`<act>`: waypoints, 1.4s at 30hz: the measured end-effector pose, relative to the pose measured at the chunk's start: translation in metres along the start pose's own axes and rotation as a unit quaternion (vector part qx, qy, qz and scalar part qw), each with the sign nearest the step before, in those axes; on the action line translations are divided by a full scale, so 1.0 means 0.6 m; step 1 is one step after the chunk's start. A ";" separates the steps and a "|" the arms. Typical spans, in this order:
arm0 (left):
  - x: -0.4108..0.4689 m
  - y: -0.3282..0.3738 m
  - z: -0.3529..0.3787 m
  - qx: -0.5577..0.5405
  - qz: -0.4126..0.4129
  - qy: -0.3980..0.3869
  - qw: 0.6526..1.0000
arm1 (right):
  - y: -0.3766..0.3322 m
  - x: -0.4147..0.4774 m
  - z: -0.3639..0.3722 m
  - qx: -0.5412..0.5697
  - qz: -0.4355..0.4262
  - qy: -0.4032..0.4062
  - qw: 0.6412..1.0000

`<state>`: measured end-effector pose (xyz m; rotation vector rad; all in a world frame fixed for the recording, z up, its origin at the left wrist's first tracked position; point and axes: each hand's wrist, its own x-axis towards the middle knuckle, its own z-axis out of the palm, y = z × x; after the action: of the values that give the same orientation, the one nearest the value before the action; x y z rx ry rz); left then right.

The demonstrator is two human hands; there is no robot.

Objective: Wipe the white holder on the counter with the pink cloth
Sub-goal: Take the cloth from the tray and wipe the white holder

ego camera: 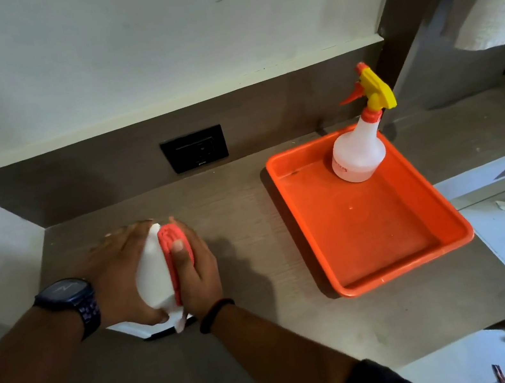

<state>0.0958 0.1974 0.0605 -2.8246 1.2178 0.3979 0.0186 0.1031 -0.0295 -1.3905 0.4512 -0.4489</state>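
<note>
Left hand (117, 272) fingers grip white holder (153, 276) on table (270, 340); right hand (196, 272) fingers press pink cloth (170, 243) against it; orange tray (376, 230) at 3 o'clock.

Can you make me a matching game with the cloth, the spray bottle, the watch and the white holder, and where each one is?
Things:
1. pink cloth
2. spray bottle
3. watch
4. white holder

Places:
A. standing in the orange tray
B. on the left wrist
C. pressed on the holder by the right hand
D. steadied by the left hand

Pairs: 1-C, 2-A, 3-B, 4-D
</note>
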 end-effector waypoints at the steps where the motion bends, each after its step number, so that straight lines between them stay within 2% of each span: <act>1: -0.001 0.001 0.000 0.002 -0.007 0.002 1.000 | -0.004 0.012 -0.001 -0.003 0.009 -0.013 1.000; 4: -0.002 0.001 0.004 0.003 -0.020 -0.004 1.000 | -0.005 0.030 -0.006 0.001 0.051 -0.033 0.998; 7: -0.003 0.001 0.004 0.006 -0.019 -0.002 1.000 | 0.007 0.008 -0.008 0.008 0.085 -0.013 0.996; 11: -0.004 0.004 -0.003 -0.001 -0.002 0.001 1.000 | 0.030 -0.025 -0.004 0.030 0.088 0.024 0.995; 16: 0.000 -0.003 0.002 0.012 -0.006 0.007 1.000 | 0.007 0.019 0.007 0.013 0.078 -0.012 0.997; 22: 0.001 0.001 -0.001 0.013 -0.012 -0.015 1.000 | 0.013 0.018 -0.003 0.025 0.146 -0.006 0.989; 26: -0.002 0.001 -0.001 0.002 -0.005 -0.007 1.000 | 0.019 -0.024 -0.001 0.042 0.129 0.026 0.990; 31: -0.004 0.001 -0.007 -0.001 0.003 -0.003 1.000 | -0.006 0.008 0.002 0.033 0.087 -0.012 0.996; 37: -0.004 0.002 -0.004 0.001 -0.003 -0.008 1.000 | -0.007 0.026 0.006 0.026 0.175 -0.020 0.984; 42: -0.004 -0.006 0.005 0.001 -0.005 0.010 1.000 | -0.003 -0.014 -0.003 0.036 0.146 -0.009 0.989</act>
<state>0.0961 0.2017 0.0577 -2.8385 1.2057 0.3683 0.0104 0.1061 -0.0277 -1.2341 0.6078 -0.2098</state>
